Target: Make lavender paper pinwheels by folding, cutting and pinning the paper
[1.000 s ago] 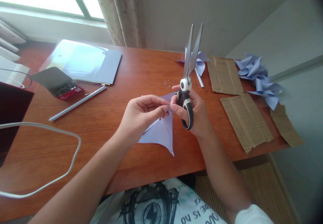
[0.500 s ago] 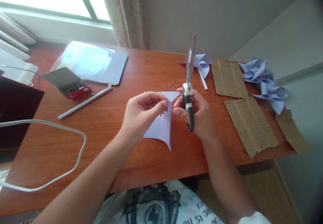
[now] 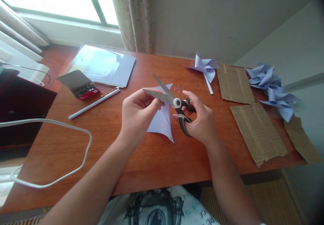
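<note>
My left hand (image 3: 141, 111) is closed, thumb against fingers, on a light purple sheet of paper (image 3: 160, 122) that hangs just above the table. In my right hand (image 3: 199, 117) is a pair of scissors (image 3: 177, 102) with black and grey handles. Its blades stand apart and point left, one passing across the fingers of my left hand near the paper's upper part. My fingers hide part of the paper where it is pinched. Small bits (image 3: 179, 89) lie scattered on the table just beyond the hands.
A paper pinwheel (image 3: 205, 66) on a stick lies at the back, and more pinwheels (image 3: 265, 79) lie at the right by corrugated cardboard pieces (image 3: 258, 132). To the left are an opened small box (image 3: 87, 91), a rolled paper stick (image 3: 93, 104), a folder (image 3: 124, 68) and a white cable (image 3: 87, 150).
The scissors have swung from pointing upward with blades nearly together to pointing left with blades apart. My left hand still pinches the paper. The view has shifted slightly.
</note>
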Available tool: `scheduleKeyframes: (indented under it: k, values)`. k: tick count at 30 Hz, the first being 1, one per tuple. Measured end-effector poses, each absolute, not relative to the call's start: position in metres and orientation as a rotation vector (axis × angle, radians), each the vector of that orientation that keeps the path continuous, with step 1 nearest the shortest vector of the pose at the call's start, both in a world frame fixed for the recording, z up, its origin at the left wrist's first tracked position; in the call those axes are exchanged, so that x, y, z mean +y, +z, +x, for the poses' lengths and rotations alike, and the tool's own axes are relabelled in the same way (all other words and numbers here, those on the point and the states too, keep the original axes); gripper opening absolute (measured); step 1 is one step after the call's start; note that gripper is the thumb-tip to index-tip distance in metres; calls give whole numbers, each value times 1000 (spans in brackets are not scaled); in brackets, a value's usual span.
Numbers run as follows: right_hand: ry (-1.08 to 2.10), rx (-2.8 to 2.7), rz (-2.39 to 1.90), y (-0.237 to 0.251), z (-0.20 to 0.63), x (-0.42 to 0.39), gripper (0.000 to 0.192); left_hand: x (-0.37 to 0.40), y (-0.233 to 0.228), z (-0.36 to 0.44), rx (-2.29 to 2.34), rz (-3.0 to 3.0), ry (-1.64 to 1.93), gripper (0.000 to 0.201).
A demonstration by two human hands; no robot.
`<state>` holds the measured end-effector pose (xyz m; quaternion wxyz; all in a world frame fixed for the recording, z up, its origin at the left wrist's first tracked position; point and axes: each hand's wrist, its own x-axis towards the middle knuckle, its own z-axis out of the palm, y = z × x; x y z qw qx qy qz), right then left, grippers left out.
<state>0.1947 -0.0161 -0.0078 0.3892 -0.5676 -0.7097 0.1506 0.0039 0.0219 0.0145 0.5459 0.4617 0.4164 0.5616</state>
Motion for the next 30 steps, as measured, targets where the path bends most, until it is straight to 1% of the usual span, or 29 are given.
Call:
scheduleKeyframes:
  k: [5,10,24,30]
  values:
    - [396,-1797,-1458,-9,193,-16,59,21,16,5,970,1104,1318,6]
    - [379,-1794,-1455,-6,192,-16,49,20,16,6,992,1109,1315,10]
    - [385,-1805,-1437,-4,193,-15,46,20,18,6,1006,1110,1297,11]
    - [382,-1816,-1428,-3,193,-15,45,20,20,5,993,1122,1308,8]
